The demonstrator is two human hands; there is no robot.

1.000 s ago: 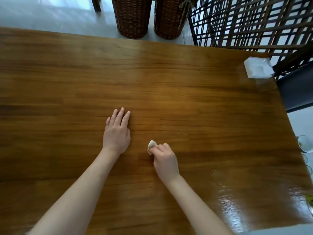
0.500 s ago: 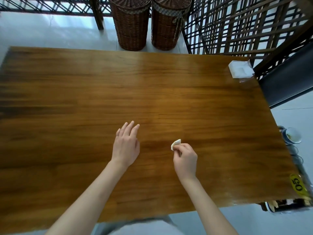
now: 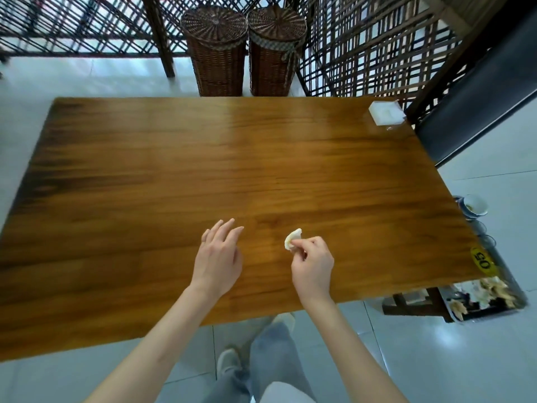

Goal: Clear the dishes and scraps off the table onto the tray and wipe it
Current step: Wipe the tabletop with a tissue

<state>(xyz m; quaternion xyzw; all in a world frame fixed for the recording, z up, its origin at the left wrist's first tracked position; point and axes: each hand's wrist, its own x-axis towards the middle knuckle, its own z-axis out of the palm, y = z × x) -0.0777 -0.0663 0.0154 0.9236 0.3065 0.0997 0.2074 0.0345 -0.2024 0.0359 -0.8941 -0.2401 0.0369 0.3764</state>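
View from the head camera, looking down on a wooden table [image 3: 203, 170]. The right hand [image 3: 312, 267] pinches a small white wad [image 3: 293, 238] between thumb and curled fingers, over the near middle of the tabletop; whether the wad touches the wood cannot be told. The left hand [image 3: 218, 257] lies just beside it to the left, fingers straight and slightly spread, holding nothing, palm down over the surface.

At the far right corner sits a white box [image 3: 386, 112], well apart from both hands. A yellow label [image 3: 481, 258] reading "05" marks the near right corner.

Beyond the right edge, lower than the tabletop, stands a tray [image 3: 517, 295] carrying scraps [image 3: 494, 289] and, at its far end, a stack of bowls [image 3: 473, 206]; the table edge hides part of it. The scraps appear to be crumpled paper or food remains, though the blur leaves this uncertain.

Behind the far edge stand two lidded wicker baskets [image 3: 218, 50], side by side and touching, in front of a dark lattice screen [image 3: 363, 53]. A dark bench [image 3: 476, 103] runs along the far right. Below the near edge, the person's jeans [image 3: 270, 359] and a shoe [image 3: 228, 363] show over the pale tiled floor [image 3: 436, 359].
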